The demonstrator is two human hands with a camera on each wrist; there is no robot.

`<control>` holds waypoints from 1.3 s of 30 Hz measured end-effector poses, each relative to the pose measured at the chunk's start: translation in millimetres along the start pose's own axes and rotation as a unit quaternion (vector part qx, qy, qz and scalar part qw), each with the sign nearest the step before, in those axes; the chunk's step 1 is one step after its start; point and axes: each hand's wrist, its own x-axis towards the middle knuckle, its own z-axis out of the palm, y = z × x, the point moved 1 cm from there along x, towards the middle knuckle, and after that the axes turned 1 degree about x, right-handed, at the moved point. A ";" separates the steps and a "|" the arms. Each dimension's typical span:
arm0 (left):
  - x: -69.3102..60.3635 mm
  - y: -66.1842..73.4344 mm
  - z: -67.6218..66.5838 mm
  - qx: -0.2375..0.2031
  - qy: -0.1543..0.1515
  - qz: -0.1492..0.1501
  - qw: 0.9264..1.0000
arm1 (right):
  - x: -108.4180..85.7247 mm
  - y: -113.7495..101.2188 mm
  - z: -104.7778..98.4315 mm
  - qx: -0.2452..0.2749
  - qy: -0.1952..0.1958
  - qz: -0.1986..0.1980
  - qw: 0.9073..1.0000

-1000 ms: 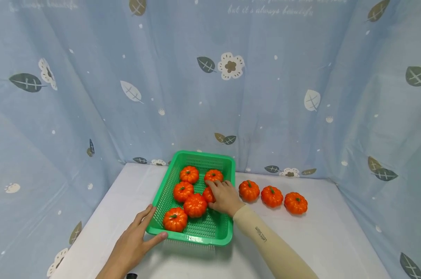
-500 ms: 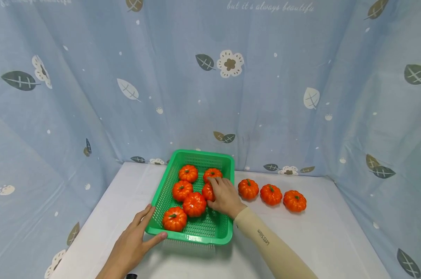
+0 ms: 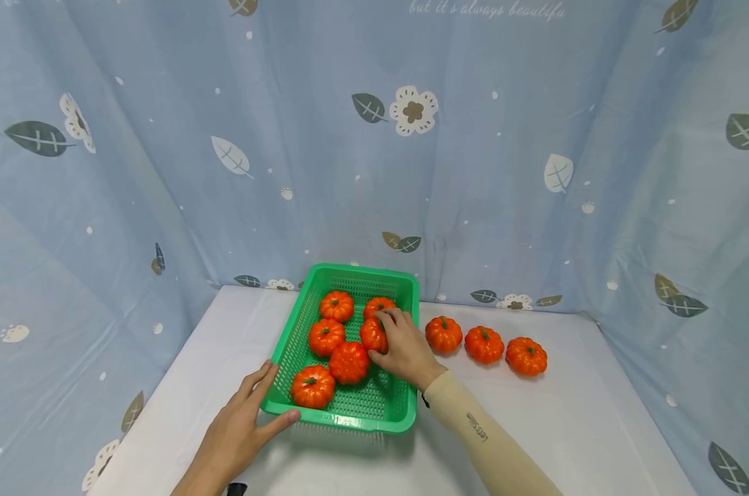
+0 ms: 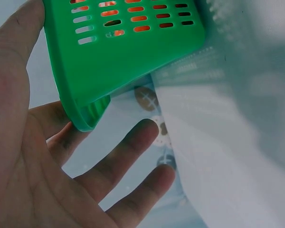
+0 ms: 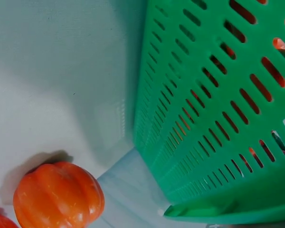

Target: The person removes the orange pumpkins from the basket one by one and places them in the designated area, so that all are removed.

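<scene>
A green basket stands on the table with several small orange pumpkins in it. My right hand reaches over the basket's right side, thumb and fingers curled around a pumpkin in the right part. Another pumpkin sits just behind it, and a redder pumpkin just left of the thumb. My left hand touches the basket's front left corner, thumb along the front rim. In the left wrist view its fingers are straight, some partly hidden behind the rim. The right wrist view shows no hand.
Three more pumpkins lie in a row on the white table right of the basket, the nearest pumpkin close to its wall. A patterned blue curtain hangs behind the table and at both sides. A small black object shows at the bottom edge.
The pumpkin under my right hand has shifted slightly away toward the back, and more of it shows. My right hand has moved slightly with it. The left hand has stayed at the basket corner.
</scene>
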 end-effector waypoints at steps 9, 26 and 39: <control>0.6 0.2 0.2 0.000 0.000 -0.001 1.000 | -5.5 -3.9 -22.9 0.102 -0.004 0.057 0.993; 2.2 -0.3 0.7 0.007 -0.006 0.000 1.000 | -52.6 49.2 -91.8 0.104 0.123 0.082 0.984; 1.3 -0.1 -0.7 0.000 -0.006 -0.006 1.000 | -116.1 148.0 -134.8 0.046 0.166 0.189 0.967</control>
